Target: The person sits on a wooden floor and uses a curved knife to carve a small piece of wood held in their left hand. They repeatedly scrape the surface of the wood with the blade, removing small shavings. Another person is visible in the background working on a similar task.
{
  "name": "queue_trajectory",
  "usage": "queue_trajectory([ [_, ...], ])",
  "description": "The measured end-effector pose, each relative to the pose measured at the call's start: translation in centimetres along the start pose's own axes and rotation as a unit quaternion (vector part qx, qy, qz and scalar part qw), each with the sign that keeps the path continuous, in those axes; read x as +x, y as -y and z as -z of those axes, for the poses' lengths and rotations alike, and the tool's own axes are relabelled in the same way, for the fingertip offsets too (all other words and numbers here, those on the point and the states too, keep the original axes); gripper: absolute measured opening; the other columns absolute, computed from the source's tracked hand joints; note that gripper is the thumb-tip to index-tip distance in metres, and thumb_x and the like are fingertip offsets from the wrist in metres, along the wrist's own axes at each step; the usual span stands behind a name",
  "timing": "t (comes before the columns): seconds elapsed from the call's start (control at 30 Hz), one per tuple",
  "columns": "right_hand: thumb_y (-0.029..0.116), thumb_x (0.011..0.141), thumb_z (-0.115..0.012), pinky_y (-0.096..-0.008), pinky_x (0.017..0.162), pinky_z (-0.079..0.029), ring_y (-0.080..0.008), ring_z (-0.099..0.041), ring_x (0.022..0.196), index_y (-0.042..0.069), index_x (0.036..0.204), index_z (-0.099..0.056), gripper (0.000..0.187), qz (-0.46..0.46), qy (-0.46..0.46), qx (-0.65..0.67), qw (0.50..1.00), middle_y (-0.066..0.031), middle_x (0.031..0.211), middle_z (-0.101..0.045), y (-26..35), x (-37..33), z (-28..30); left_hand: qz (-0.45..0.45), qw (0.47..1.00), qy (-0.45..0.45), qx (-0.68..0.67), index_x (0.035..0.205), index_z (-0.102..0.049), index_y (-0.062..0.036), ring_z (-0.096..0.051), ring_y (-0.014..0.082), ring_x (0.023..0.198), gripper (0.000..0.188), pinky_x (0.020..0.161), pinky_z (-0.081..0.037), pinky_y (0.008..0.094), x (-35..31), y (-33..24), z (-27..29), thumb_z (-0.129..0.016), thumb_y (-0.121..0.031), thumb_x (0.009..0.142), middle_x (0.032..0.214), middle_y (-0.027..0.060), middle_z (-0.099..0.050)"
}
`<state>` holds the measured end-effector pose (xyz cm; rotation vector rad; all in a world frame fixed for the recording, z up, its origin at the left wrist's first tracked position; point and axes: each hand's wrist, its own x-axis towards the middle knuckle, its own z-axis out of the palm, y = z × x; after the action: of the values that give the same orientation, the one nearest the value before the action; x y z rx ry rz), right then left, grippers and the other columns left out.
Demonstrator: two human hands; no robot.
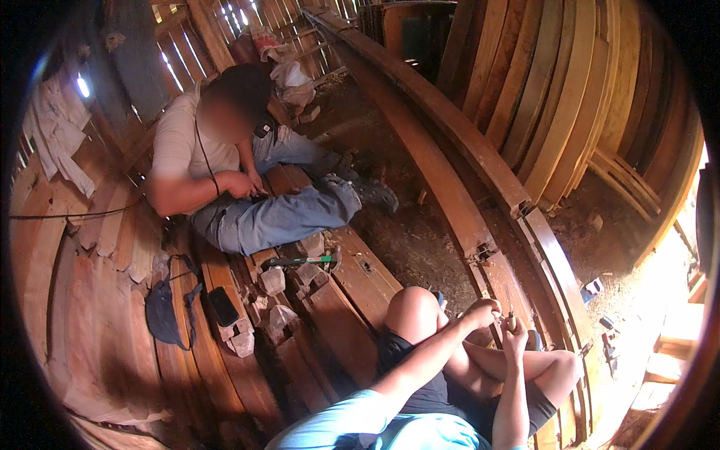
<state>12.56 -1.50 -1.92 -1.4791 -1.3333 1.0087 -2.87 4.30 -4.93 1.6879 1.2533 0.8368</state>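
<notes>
I sit cross-legged beside long brown timber beams (501,274). My right hand (514,341) is closed around a small hand tool with a pale handle (512,323); a thin dark shaft seems to point up from it, though its exact kind is too small to tell. Close by on its left, my left hand (482,313) is closed, fingers drawn together, and what they hold is hidden. Both hands are just above my bent legs, at the near beam's edge. Cut notches (484,251) show in the beam ends just beyond them.
Another person (225,150) sits at the far left, both hands at a piece of wood. Between us lie a hammer with a green-and-black handle (304,261), a phone (223,307) and a dark bag (171,311) on planks. Tall boards (555,90) lean at right; a blue-and-white object (592,290) is beyond the beams.
</notes>
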Motion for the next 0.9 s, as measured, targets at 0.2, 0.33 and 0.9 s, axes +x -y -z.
queue_trajectory([
  [0.2, 0.005, 0.085, -0.063, -0.026, 0.064, -0.044, -0.0102, -0.054, 0.069, 0.0, 0.086, -0.061, 0.005, 0.022, -0.064, -0.044, 0.997, -0.0026, 0.071, -0.059, 1.4, -0.1, 0.7, 0.007, 0.999, 0.031, -0.02, 0.09, -0.065, -0.0063, -0.066, 0.0249, 0.075, 0.013, 0.069, -0.051, 0.0359, -0.4, -2.9, 0.7, -0.062, -0.015, 0.081, 0.081, 0.0112, -0.067],
  [0.33, 0.009, 0.084, -0.064, -0.028, 0.063, -0.044, -0.0106, -0.055, 0.068, 0.001, 0.088, -0.062, 0.009, -0.006, -0.059, -0.055, 0.997, -0.0046, 0.07, -0.059, 2.2, 0.7, 1.4, -0.072, 0.997, -0.022, 0.024, 0.095, -0.065, -0.0074, -0.066, 0.0279, 0.083, 0.015, 0.071, -0.051, 0.0392, -0.7, -5.3, 0.8, -0.062, -0.014, 0.081, 0.086, 0.0114, -0.067],
  [0.9, 0.019, 0.083, -0.07, -0.0339, 0.051, -0.039, -0.0162, -0.044, 0.054, 0.003, 0.073, -0.054, 0.024, 0.07, 0.02, -0.075, 0.994, -0.0096, 0.059, -0.05, 5.7, -0.8, 4.1, -0.007, 0.964, 0.197, 0.178, 0.094, -0.063, 0.0021, -0.062, 0.0415, 0.087, 0.024, 0.079, -0.049, 0.0462, -2.2, -8.7, 1.3, -0.047, -0.006, 0.078, 0.09, 0.0278, -0.063],
])
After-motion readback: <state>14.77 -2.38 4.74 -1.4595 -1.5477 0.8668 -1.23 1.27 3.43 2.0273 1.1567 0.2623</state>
